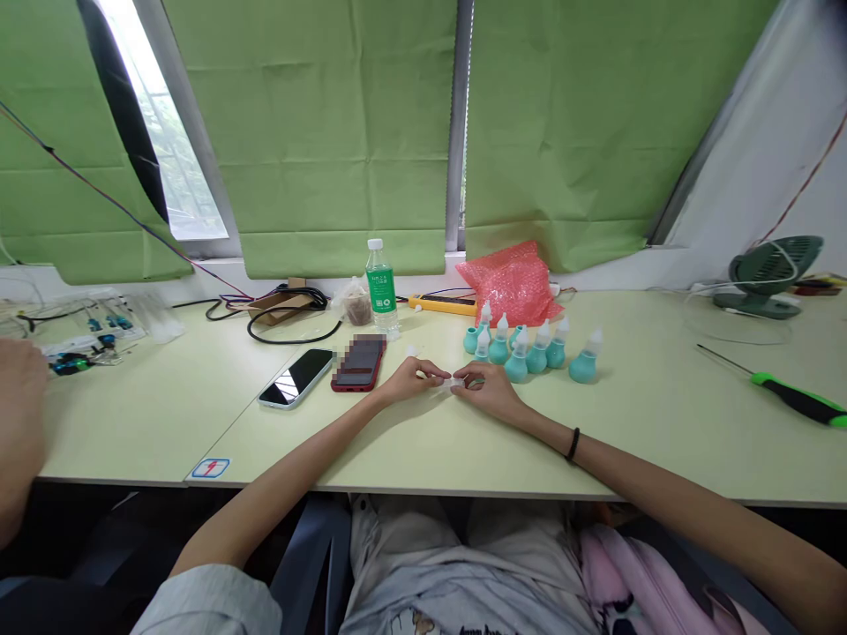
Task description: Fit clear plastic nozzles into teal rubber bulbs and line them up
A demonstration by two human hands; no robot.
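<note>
My left hand and my right hand meet above the table, fingertips nearly touching. Between them is a small translucent plastic piece, pinched from both sides; the fingers hide much of its shape. Just beyond my right hand stand several teal squeeze bulbs with clear pointed nozzles, like nasal aspirators; one such bulb is set apart to the right. At the back left of the group, a teal bulb shows no nozzle. A small whitish piece lies behind my left hand.
Left of my hands lie a red-cased phone and a white-edged phone. Behind are a water bottle, black cable and red bubble wrap. A screwdriver and fan are right. Another person's hand is far left.
</note>
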